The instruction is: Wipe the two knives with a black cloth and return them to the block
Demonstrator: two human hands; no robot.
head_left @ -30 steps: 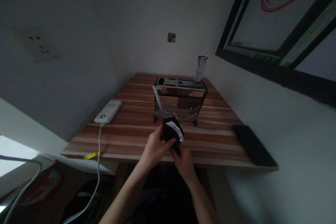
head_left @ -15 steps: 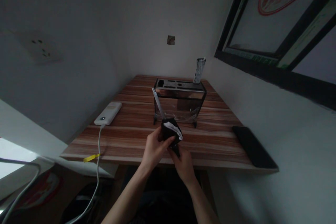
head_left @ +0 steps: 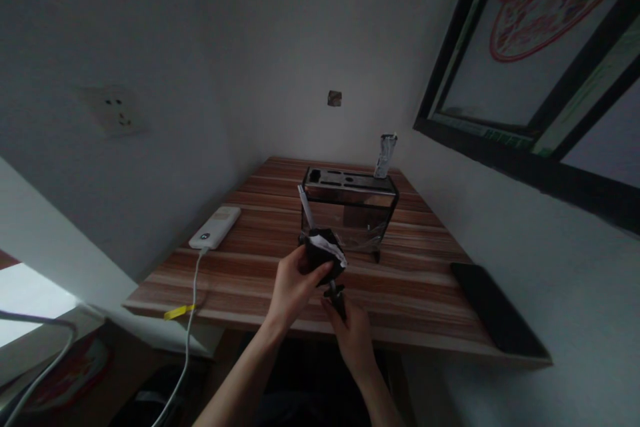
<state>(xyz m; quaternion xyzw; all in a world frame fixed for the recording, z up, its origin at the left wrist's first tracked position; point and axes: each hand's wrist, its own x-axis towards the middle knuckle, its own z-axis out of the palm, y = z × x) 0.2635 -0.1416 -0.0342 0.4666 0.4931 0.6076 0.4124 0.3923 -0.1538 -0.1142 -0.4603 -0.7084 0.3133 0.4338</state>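
My left hand (head_left: 294, 283) is closed around a dark cloth with a white patch (head_left: 324, 253), bunched around the lower blade of a knife. The knife's thin blade (head_left: 305, 207) sticks up and away out of the cloth. My right hand (head_left: 351, 330) is closed on the knife's dark handle (head_left: 338, 298) just below the cloth. Both hands hover over the near edge of a striped wooden table (head_left: 250, 267). Right behind them stands a shiny metal knife holder (head_left: 350, 203) with slots in its top.
A white power bank (head_left: 215, 227) lies at the table's left with a white cable (head_left: 189, 327) hanging off the front edge. A black phone (head_left: 495, 307) lies at the right edge. A small crumpled tube (head_left: 385, 155) stands behind the holder. Walls close in on three sides.
The view has tilted, so the table sits lower in frame. My right hand has slid down a little, and more of the dark handle shows below the cloth.
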